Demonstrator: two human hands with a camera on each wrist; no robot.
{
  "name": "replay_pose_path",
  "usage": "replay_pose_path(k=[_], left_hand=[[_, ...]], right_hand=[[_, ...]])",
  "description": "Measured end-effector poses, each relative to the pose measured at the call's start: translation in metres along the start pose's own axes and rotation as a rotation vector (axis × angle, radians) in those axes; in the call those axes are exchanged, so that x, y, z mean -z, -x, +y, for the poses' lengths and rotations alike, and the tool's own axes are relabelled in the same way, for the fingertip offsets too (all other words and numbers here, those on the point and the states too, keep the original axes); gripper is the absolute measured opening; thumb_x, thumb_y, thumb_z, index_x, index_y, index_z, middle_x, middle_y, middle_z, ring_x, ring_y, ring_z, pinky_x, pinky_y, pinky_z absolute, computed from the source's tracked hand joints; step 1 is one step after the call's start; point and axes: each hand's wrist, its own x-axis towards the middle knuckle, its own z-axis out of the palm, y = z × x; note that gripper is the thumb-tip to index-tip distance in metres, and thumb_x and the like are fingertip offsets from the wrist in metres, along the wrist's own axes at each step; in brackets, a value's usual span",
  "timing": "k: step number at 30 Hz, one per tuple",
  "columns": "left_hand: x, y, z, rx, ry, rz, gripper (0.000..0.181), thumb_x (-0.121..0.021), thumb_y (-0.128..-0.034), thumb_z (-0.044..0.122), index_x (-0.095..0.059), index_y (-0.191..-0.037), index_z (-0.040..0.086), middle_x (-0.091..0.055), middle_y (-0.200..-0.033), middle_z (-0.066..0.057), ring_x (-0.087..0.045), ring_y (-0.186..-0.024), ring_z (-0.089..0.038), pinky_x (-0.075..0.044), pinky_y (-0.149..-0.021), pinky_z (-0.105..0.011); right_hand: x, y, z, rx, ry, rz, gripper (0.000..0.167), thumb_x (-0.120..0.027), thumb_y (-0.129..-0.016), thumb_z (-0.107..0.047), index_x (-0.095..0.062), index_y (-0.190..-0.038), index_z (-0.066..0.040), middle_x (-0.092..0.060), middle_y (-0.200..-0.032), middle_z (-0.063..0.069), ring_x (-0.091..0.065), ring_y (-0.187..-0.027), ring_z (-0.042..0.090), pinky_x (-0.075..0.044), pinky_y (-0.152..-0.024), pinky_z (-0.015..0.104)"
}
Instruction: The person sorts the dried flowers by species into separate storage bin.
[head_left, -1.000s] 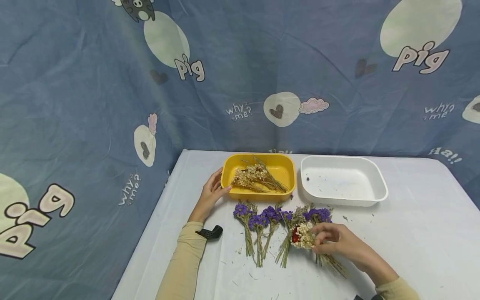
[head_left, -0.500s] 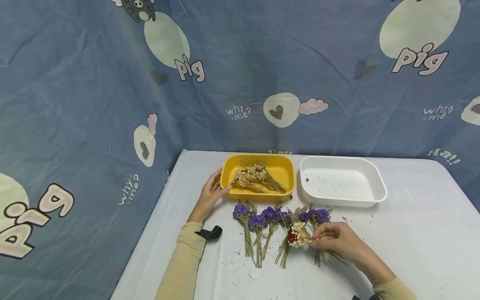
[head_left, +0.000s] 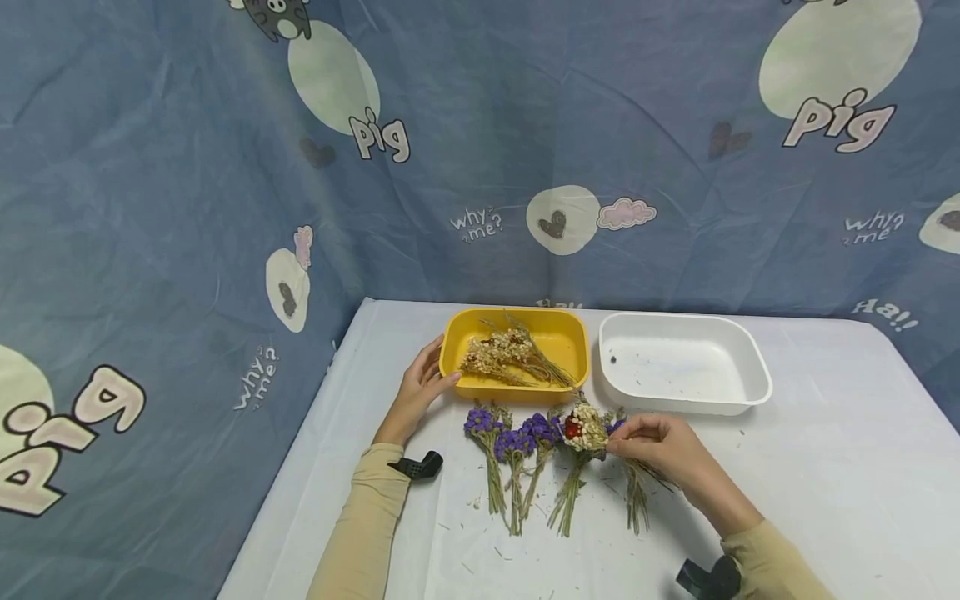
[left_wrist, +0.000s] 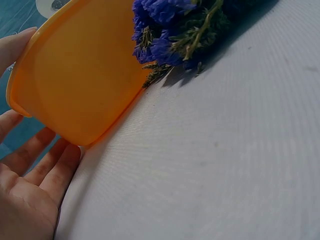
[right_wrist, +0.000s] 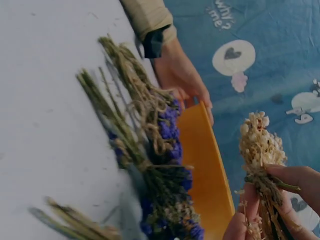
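Note:
My right hand (head_left: 660, 450) pinches a small dried-flower bouquet with cream blossoms and a red flower (head_left: 585, 429) between thumb and fingers. Its stems trail below the fingers in the right wrist view, where the cream head (right_wrist: 261, 140) points up. Beneath and beside it on the table lie several bunches of purple dried flowers (head_left: 513, 442), stems toward me. At the left end of a yellow tray (head_left: 517, 392), my left hand (head_left: 416, 396) rests against the wall; its fingers are straight and spread in the left wrist view. Cream dried bunches (head_left: 498, 354) lie inside that tray.
A white tray (head_left: 682, 400) stands right of the yellow one, with a dark speck and crumbs inside. Bits of stem and petal are scattered over the white tablecloth (head_left: 840, 467). A blue printed curtain (head_left: 450, 125) hangs behind and at the left.
My right hand has moved left and away from me with the cream-and-red bouquet, from over the rightmost purple bunch toward its neighbour. The left hand stays at the yellow tray.

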Motion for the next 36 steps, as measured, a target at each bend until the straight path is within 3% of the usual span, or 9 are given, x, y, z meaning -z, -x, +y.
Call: replay_pose_path(k=[12, 18, 24, 31, 36], left_hand=[[0.0, 0.001, 0.001, 0.004, 0.017, -0.009, 0.077, -0.072, -0.0984, 0.018, -0.031, -0.162, 0.028, -0.041, -0.163, -0.011, -0.039, -0.152, -0.031, -0.037, -0.125, -0.047], [0.001, 0.0, 0.0, 0.004, 0.008, -0.009, 0.079, -0.073, -0.0977, 0.017, -0.03, -0.163, 0.027, -0.039, -0.164, -0.011, -0.038, -0.153, -0.032, -0.038, -0.124, -0.047], [0.001, -0.001, -0.001, 0.003, 0.004, -0.005, 0.077, -0.075, -0.0969, 0.021, -0.033, -0.161, 0.031, -0.042, -0.162, -0.008, -0.041, -0.151, -0.029, -0.037, -0.125, -0.049], [0.001, -0.002, -0.002, -0.006, -0.006, 0.002, 0.077, -0.075, -0.0967, 0.021, -0.034, -0.161, 0.03, -0.042, -0.162, -0.007, -0.041, -0.151, -0.029, -0.037, -0.125, -0.047], [0.001, -0.002, -0.002, -0.005, 0.003, -0.002, 0.076, -0.074, -0.0975, 0.02, -0.033, -0.161, 0.03, -0.041, -0.163, -0.008, -0.04, -0.152, -0.029, -0.037, -0.125, -0.047]], right_hand=[[0.0, -0.043, -0.029, 0.071, 0.038, 0.033, 0.022, -0.082, -0.088, -0.02, -0.075, -0.098, -0.002, -0.079, -0.087, -0.007, -0.072, -0.084, 0.015, -0.059, -0.079, 0.026], [-0.004, -0.068, -0.045, 0.087, 0.093, 0.027, 0.026, -0.083, -0.089, -0.027, -0.075, -0.099, -0.004, -0.079, -0.094, 0.004, -0.073, -0.089, 0.02, -0.059, -0.08, 0.033], [-0.011, -0.092, -0.058, 0.08, 0.131, 0.0, 0.026, -0.083, -0.089, -0.031, -0.076, -0.1, -0.008, -0.078, -0.102, 0.01, -0.071, -0.096, 0.027, -0.058, -0.09, 0.044], [-0.018, -0.119, -0.068, 0.144, 0.291, 0.0, 0.016, -0.082, -0.089, -0.029, -0.08, -0.093, -0.013, -0.077, -0.103, 0.004, -0.07, -0.098, 0.023, -0.059, -0.091, 0.042], [-0.025, -0.136, -0.069, 0.153, 0.345, -0.031, 0.013, -0.082, -0.088, -0.026, -0.08, -0.091, -0.014, -0.077, -0.098, 0.004, -0.069, -0.093, 0.021, -0.058, -0.088, 0.04]])
